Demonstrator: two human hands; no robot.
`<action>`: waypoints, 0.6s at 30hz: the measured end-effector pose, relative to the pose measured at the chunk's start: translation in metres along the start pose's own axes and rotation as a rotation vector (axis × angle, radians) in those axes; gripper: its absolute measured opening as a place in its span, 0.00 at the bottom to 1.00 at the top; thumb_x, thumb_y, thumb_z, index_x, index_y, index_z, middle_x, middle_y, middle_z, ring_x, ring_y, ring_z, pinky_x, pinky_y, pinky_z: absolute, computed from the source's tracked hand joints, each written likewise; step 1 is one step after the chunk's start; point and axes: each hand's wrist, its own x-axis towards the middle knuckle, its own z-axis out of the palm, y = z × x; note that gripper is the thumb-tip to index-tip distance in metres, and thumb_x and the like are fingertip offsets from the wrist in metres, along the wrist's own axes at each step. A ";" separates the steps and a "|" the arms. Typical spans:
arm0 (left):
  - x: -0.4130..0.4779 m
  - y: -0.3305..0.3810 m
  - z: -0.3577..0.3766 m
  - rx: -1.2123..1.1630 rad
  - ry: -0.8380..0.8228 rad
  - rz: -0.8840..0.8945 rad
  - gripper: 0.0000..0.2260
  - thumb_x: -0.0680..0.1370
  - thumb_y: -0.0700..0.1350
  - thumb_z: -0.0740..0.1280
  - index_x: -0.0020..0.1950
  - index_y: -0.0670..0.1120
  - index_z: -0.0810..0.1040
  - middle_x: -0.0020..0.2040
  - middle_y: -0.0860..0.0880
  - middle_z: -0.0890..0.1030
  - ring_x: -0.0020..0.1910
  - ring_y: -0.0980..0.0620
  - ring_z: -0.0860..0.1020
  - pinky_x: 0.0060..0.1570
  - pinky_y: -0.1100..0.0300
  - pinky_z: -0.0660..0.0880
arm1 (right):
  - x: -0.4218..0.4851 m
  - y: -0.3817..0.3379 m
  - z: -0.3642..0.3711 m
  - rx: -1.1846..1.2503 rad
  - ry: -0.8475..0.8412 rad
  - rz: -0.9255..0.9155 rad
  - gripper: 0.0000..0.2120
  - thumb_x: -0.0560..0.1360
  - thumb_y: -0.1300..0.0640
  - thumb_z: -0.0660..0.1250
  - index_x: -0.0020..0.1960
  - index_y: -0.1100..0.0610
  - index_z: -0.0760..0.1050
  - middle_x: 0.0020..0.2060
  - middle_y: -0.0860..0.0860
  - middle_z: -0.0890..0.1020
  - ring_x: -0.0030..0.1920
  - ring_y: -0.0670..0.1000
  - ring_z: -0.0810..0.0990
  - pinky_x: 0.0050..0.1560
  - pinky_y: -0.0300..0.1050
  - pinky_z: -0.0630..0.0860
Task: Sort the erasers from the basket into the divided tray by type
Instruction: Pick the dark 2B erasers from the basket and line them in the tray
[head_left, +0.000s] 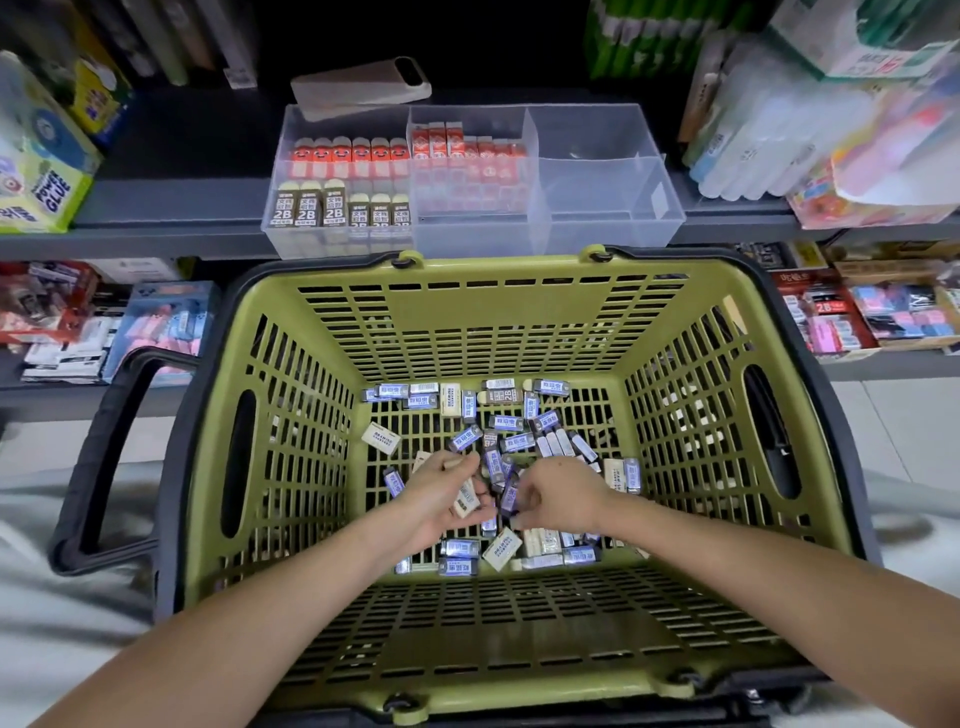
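Left hand (439, 493) grips a cream eraser (466, 502) mid-basket (311, 467); right hand (558, 500) pinches a blue-sleeved eraser (509, 497) just beside it.

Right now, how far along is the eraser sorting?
Done: red erasers, 2B erasers and orange erasers stand in the tray. In hand: left hand holds a cream eraser, right hand pinches a blue-sleeved eraser. Left: many more in the basket; tray's right sections empty.

body | left hand (441, 493): bare | right hand (558, 499): bare | forearms (291, 587): bare, unsleeved
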 end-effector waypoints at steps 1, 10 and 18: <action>0.000 0.001 -0.002 0.025 0.014 0.004 0.08 0.79 0.44 0.66 0.56 0.43 0.73 0.39 0.43 0.79 0.34 0.48 0.79 0.29 0.58 0.79 | -0.001 0.004 0.001 -0.192 -0.010 -0.002 0.16 0.72 0.50 0.71 0.57 0.55 0.79 0.52 0.51 0.82 0.52 0.51 0.79 0.49 0.42 0.73; 0.006 0.011 -0.011 0.182 -0.079 0.001 0.20 0.75 0.61 0.64 0.47 0.43 0.76 0.33 0.49 0.77 0.29 0.52 0.76 0.32 0.58 0.77 | 0.002 0.016 0.025 -0.394 -0.193 -0.104 0.30 0.72 0.45 0.69 0.69 0.56 0.67 0.60 0.57 0.74 0.61 0.58 0.72 0.55 0.48 0.72; 0.011 0.001 -0.013 0.264 -0.044 -0.030 0.23 0.77 0.60 0.64 0.31 0.43 0.77 0.31 0.46 0.79 0.29 0.51 0.79 0.30 0.61 0.77 | 0.003 0.028 0.022 -0.113 -0.169 -0.080 0.20 0.67 0.51 0.75 0.51 0.55 0.68 0.39 0.48 0.73 0.39 0.49 0.70 0.31 0.41 0.60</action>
